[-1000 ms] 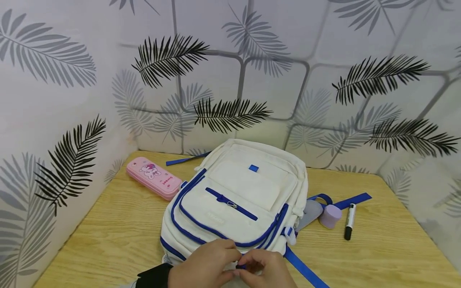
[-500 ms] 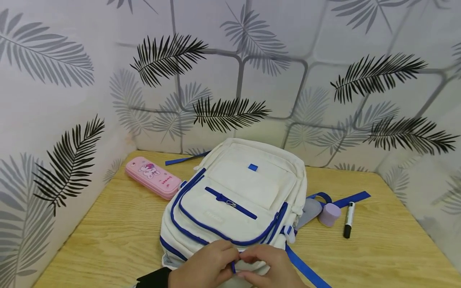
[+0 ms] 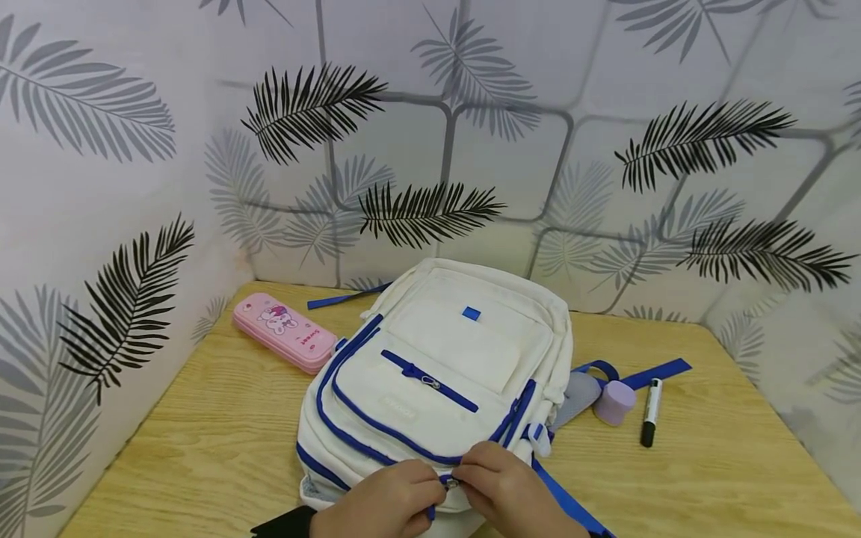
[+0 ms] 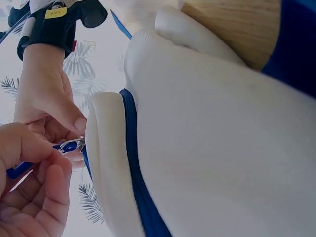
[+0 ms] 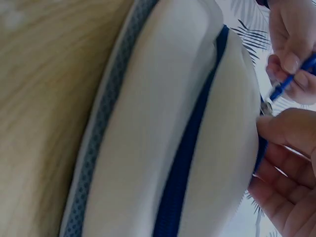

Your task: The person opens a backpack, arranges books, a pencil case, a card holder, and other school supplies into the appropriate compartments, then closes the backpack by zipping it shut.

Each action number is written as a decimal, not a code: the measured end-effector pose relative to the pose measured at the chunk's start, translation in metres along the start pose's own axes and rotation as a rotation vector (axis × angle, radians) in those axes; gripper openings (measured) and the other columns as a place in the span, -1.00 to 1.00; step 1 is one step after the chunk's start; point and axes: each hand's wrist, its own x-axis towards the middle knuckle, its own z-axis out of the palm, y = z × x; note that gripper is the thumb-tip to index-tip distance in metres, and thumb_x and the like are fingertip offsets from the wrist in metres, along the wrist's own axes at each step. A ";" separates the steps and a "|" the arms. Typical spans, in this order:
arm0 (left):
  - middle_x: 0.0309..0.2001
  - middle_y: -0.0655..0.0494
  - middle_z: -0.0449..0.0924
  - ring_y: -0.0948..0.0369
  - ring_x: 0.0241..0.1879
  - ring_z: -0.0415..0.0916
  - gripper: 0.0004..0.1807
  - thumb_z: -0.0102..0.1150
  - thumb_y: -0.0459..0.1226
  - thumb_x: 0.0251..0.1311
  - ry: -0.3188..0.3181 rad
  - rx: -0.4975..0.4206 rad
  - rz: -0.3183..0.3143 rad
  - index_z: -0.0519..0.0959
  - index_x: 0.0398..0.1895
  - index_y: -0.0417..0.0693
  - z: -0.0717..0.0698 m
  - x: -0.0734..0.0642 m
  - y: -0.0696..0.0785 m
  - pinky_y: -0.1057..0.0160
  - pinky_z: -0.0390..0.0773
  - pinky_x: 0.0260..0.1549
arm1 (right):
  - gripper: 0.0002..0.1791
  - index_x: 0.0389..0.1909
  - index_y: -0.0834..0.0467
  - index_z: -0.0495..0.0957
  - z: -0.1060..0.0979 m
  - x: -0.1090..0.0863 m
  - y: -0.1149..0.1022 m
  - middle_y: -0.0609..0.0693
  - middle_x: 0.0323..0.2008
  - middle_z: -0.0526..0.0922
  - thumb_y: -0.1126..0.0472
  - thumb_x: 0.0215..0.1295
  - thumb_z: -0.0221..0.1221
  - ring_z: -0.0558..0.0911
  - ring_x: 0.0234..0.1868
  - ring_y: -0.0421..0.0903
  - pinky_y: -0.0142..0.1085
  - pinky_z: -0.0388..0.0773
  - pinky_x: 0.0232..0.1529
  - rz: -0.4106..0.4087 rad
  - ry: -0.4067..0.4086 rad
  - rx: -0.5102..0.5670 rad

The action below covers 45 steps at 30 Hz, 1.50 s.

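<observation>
A white backpack (image 3: 457,351) with blue zippers lies on the table, front pocket up. At its near end, my left hand (image 3: 386,499) pinches a blue zipper pull (image 5: 281,89) between thumb and forefinger. The metal zipper slider (image 5: 266,108) sits at the edge of the pocket, with a ring (image 4: 69,145) linking it to the pull. Beside the slider, my right hand (image 3: 507,486) grips the pocket's fabric edge along the blue zipper tape, its thumb on the white cloth in the right wrist view. The two hands are close together.
A pink pencil case (image 3: 285,331) lies left of the backpack. To the right are a lilac round object (image 3: 615,403), a black-and-white marker (image 3: 651,413) and blue straps (image 3: 655,373) on the wooden table (image 3: 726,441). A leaf-patterned covering (image 3: 511,164) rises behind.
My right hand has moved from close by the pull to the pocket edge and now grips it. My left hand keeps the zipper pull, shifting slightly down. The backpack stays nearly still.
</observation>
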 end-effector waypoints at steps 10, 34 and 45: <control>-0.44 0.27 0.42 0.42 -0.40 0.34 -0.80 0.28 -0.39 -0.19 0.175 0.117 0.130 0.50 -0.45 -0.02 0.001 -0.012 -0.009 0.64 0.32 -0.35 | -0.90 -0.45 0.12 0.61 0.003 -0.002 0.000 -0.13 -0.40 0.52 0.31 -0.05 0.29 0.53 -0.36 -0.27 -0.57 0.45 -0.30 0.023 0.034 -0.091; -0.50 0.37 0.38 0.46 -0.47 0.29 -0.77 0.23 -0.48 -0.20 0.389 0.057 -0.284 0.46 -0.53 0.02 -0.019 -0.063 -0.041 0.49 0.37 -0.50 | -0.50 -0.50 0.11 0.60 0.000 0.000 0.002 -0.12 -0.42 0.54 0.06 0.37 -0.28 0.54 -0.39 -0.26 -0.59 0.45 -0.31 0.031 0.086 -0.075; -0.57 0.35 0.36 0.45 -0.52 0.26 -0.70 0.26 -0.54 -0.30 0.472 0.173 -0.389 0.44 -0.62 0.03 -0.027 -0.070 -0.058 0.49 0.36 -0.58 | -0.54 -0.50 0.14 0.60 0.001 -0.002 0.007 -0.07 -0.43 0.55 0.10 0.36 -0.24 0.56 -0.39 -0.20 -0.57 0.47 -0.32 -0.013 0.123 -0.057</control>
